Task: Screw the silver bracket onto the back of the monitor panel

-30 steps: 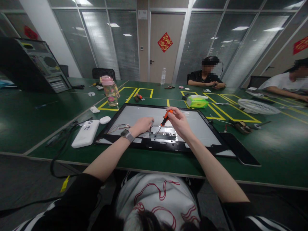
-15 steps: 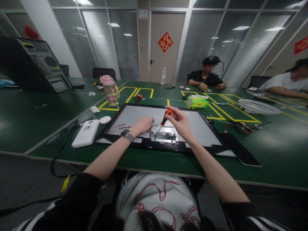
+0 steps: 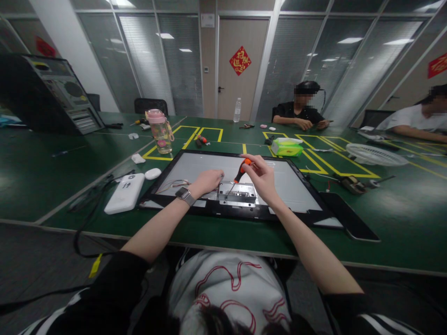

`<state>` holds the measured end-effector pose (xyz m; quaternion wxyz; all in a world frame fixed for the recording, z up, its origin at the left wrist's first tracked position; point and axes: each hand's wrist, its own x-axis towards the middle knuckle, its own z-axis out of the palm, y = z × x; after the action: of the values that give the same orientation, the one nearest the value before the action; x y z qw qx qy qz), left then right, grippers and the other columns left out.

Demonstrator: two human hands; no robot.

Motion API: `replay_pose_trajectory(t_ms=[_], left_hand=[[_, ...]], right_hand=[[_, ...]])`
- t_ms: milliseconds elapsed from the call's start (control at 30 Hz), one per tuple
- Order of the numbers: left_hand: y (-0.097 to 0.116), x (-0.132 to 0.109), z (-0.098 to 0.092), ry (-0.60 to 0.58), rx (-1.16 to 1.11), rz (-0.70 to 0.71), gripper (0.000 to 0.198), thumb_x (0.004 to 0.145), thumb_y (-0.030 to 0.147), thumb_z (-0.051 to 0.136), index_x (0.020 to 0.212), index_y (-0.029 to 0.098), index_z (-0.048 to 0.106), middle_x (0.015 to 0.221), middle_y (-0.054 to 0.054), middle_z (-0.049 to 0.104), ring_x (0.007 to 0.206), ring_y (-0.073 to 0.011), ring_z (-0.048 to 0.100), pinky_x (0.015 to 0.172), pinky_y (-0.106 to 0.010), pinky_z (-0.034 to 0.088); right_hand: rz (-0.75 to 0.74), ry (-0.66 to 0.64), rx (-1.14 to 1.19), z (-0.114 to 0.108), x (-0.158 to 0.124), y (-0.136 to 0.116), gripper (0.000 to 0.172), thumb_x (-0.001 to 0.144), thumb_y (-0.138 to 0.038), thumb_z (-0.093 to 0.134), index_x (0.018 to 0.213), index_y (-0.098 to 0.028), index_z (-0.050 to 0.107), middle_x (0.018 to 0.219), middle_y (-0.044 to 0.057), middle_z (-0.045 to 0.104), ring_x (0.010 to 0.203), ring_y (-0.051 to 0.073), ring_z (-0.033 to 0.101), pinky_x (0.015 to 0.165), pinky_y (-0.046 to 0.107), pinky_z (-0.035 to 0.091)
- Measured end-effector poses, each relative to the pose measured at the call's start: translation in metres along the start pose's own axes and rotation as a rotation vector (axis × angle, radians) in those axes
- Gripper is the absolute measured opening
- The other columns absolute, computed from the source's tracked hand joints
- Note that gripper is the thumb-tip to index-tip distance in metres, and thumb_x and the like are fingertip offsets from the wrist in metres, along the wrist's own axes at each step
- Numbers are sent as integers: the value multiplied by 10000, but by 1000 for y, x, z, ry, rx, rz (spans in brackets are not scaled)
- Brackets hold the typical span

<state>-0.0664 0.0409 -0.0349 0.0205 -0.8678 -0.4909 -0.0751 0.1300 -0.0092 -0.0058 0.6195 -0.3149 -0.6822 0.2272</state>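
Note:
A screwdriver [image 3: 240,172] with an orange and black handle is in my right hand [image 3: 262,178], gripped between thumb and fingers. It leans, with its thin shaft reaching down to the left part of a silver metal bracket [image 3: 240,202]. This bracket lies at the near middle of a large flat display panel [image 3: 293,188], pale grey with a black frame. My left hand [image 3: 208,181], wearing a watch at the wrist, lies low over the panel at the bracket's left edge. Its fingers are closed together, and whatever is under the fingertips is hidden. Thin cables [image 3: 171,185] lie left of that hand.
A white power bank [image 3: 125,194] and a pink-lidded bottle [image 3: 159,132] stand left of the panel. On the right lie a black slab [image 3: 352,218], a green tissue pack [image 3: 287,147] and a white fan grille [image 3: 375,155]. Two people sit at the far right.
My right hand has turned slightly around the screwdriver handle, and the handle has shifted a little. My left hand and the panel stay put. The person opposite has moved their hands.

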Motion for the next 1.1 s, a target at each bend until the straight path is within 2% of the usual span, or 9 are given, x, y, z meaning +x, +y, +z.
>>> replay_pose_trajectory(t_ms=[100, 167, 333, 500, 567, 700, 800, 933, 1100], left_hand=[[-1, 1, 1, 6, -8, 0, 309, 956, 224, 380, 1171, 189, 598, 1065, -109, 699, 939, -233, 661, 799, -304, 481], [-1, 1, 3, 16, -13, 2, 311, 957, 233, 380, 1172, 186, 600, 1061, -112, 699, 935, -233, 661, 795, -301, 480], [-2, 2, 4, 16, -12, 8, 315, 966, 254, 365, 1144, 180, 615, 1028, -115, 707, 908, -239, 667, 773, -304, 481], [-3, 1, 4, 29, -6, 19, 312, 966, 247, 365, 1145, 183, 614, 1044, -115, 705, 931, -237, 663, 791, -304, 480], [-4, 2, 5, 28, 0, 19, 308, 961, 236, 370, 1143, 184, 612, 1039, -114, 706, 926, -238, 664, 787, -304, 481], [-4, 2, 7, 30, 8, 25, 306, 958, 234, 370, 1142, 183, 610, 1038, -114, 704, 915, -239, 665, 777, -306, 483], [-4, 2, 7, 24, 8, 13, 319, 961, 245, 362, 1160, 174, 602, 1042, -121, 702, 916, -242, 665, 774, -309, 483], [-4, 2, 6, 19, 9, 10, 328, 949, 223, 368, 1182, 177, 594, 1052, -117, 702, 930, -244, 661, 784, -311, 484], [-3, 1, 4, 18, 7, 14, 318, 946, 214, 374, 1165, 174, 601, 1049, -118, 701, 939, -240, 658, 798, -307, 482]], right_hand=[[59, -120, 122, -1, 0, -1, 355, 911, -302, 523, 1254, -291, 612, 1041, 43, 653, 944, 181, 633, 937, 408, 489], [99, -147, 177, -1, 1, -2, 386, 898, -311, 546, 1281, -283, 588, 1027, 42, 670, 918, 182, 645, 940, 418, 493], [103, -13, 65, 1, 1, 1, 296, 794, -310, 691, 1088, -272, 686, 947, 27, 657, 825, 171, 628, 831, 364, 528], [104, -92, 152, -1, 1, 2, 340, 915, -366, 519, 1229, -290, 623, 1109, 48, 669, 945, 193, 639, 956, 422, 475], [119, -106, 204, -1, 1, 1, 340, 912, -360, 523, 1227, -279, 623, 1071, 46, 682, 923, 189, 646, 946, 416, 479], [97, -8, 159, 1, 2, 0, 209, 803, -317, 685, 1005, -267, 700, 871, 4, 650, 801, 156, 617, 819, 335, 499], [94, 24, 168, 1, 2, 4, 115, 780, -322, 708, 874, -256, 706, 838, -8, 611, 746, 135, 594, 759, 304, 488], [149, -28, 243, 0, 3, 9, 188, 843, -403, 627, 948, -264, 699, 809, 1, 633, 754, 152, 612, 796, 336, 500], [223, -74, 384, 1, 5, 5, 260, 863, -442, 577, 1037, -266, 654, 937, 39, 681, 936, 193, 644, 915, 390, 491]])
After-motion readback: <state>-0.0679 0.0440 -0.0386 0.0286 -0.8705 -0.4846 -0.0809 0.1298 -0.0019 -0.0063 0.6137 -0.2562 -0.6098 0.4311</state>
